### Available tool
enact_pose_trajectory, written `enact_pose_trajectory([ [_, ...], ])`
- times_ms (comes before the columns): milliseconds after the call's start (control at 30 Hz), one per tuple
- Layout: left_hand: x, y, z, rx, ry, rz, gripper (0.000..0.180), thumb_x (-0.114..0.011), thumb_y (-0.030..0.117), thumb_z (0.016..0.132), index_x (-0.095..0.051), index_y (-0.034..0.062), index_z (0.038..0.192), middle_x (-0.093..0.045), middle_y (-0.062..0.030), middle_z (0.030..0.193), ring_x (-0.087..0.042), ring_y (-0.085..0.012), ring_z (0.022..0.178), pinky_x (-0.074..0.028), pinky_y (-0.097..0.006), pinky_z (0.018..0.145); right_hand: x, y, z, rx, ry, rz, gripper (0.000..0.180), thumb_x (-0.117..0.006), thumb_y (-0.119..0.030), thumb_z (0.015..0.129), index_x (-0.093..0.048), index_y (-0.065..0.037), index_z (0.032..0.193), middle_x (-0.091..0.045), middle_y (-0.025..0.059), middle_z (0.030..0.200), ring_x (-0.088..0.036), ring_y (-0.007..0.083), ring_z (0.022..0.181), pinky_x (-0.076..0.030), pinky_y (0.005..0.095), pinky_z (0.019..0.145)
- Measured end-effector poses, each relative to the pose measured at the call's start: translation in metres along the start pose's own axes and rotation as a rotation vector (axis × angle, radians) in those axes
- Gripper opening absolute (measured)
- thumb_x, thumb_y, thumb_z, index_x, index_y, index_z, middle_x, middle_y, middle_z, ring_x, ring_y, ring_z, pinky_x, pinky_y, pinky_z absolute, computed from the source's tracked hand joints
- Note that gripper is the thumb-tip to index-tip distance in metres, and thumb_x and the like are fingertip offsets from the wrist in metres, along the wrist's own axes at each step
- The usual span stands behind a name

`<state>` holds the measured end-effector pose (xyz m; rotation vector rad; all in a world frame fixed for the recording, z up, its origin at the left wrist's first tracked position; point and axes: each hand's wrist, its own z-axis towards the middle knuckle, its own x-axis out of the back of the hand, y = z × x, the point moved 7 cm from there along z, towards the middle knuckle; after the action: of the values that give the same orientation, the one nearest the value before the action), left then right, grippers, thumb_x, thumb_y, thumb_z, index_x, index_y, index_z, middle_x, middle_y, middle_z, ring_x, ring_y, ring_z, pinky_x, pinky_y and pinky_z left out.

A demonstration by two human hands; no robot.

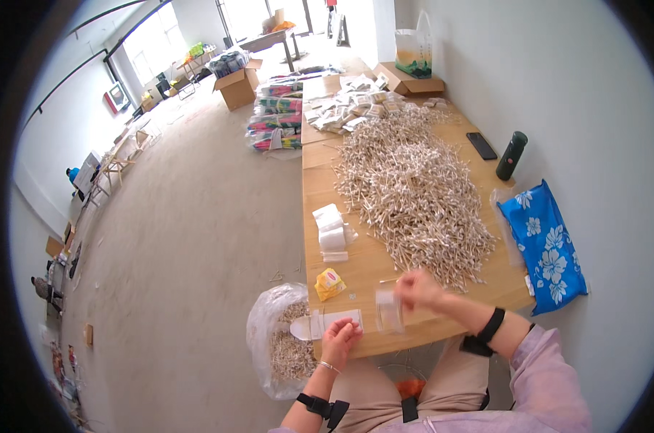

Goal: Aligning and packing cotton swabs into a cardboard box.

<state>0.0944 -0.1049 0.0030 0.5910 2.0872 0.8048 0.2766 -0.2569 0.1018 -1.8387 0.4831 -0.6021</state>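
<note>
Cotton swabs lie in a large heap (413,180) along the wooden table (366,343). At the near edge, my left hand (341,339) has its fingers pinched together at a flat clear plastic bag (316,325), whose rounded end reaches past the table's left side. My right hand (418,289) is smeared by motion just in front of the heap, fingers curled. A second small clear bag (389,312), also blurred, hangs against its fingers. Yellow printed cards (330,284) and a stack of clear bags (330,229) lie to the left.
A big plastic sack of swabs (291,339) stands beside the table's left edge. Along the right lie a phone (481,146), a dark green bottle (511,155) and a blue flowered bag (547,249). Filled packets (356,101) and an open carton (410,81) are at the far end.
</note>
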Motion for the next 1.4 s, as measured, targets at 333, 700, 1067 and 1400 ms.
enact_pose_trajectory([
  [333, -0.007, -0.003, 0.0, -0.016, -0.054, 0.178, 0.018, -0.058, 0.006, 0.092, -0.055, -0.0004, 0.108, -0.062, -0.0101, 0.103, -0.064, -0.0177, 0.09, -0.056, -0.032, 0.083, 0.086, -0.07, 0.093, 0.217, 0.527, 0.147, 0.032, -0.063, -0.017, 0.087, -0.058, 0.001, 0.112, -0.064, 0.0046, 0.088, -0.061, 0.0105, 0.077, -0.053, 0.0262, 0.062],
  [700, -0.003, -0.008, 0.0, -0.142, -0.147, 0.241, 0.017, -0.057, 0.003, 0.092, -0.055, -0.0002, 0.108, -0.063, -0.008, 0.104, -0.063, -0.0162, 0.095, -0.053, -0.03, 0.087, -0.045, -0.059, 0.157, 0.28, 0.403, -0.659, 0.026, -0.065, -0.013, 0.08, -0.066, -0.007, 0.105, -0.063, 0.0109, 0.11, -0.057, 0.0274, 0.1, -0.047, 0.0377, 0.089],
  [1067, -0.001, -0.012, -0.002, -0.11, -0.142, 0.202, 0.016, -0.054, 0.0, 0.092, -0.055, -0.0018, 0.108, -0.062, -0.0079, 0.104, -0.062, -0.0156, 0.096, -0.052, -0.029, 0.089, -0.055, -0.067, 0.228, 0.487, 0.27, -1.238, 0.015, -0.058, -0.011, 0.081, -0.068, -0.009, 0.091, -0.066, 0.005, 0.103, -0.053, 0.0268, 0.109, -0.044, 0.0371, 0.094],
  [1400, -0.004, -0.009, -0.003, -0.121, -0.163, 0.23, 0.016, -0.053, 0.0, 0.092, -0.054, -0.0018, 0.108, -0.062, -0.0077, 0.103, -0.063, -0.0156, 0.096, -0.052, -0.029, 0.089, -0.035, -0.071, 0.204, 0.628, 0.584, -1.045, 0.013, -0.06, -0.013, 0.082, -0.067, -0.01, 0.092, -0.064, 0.0027, 0.101, -0.053, 0.0236, 0.107, -0.044, 0.0331, 0.093],
])
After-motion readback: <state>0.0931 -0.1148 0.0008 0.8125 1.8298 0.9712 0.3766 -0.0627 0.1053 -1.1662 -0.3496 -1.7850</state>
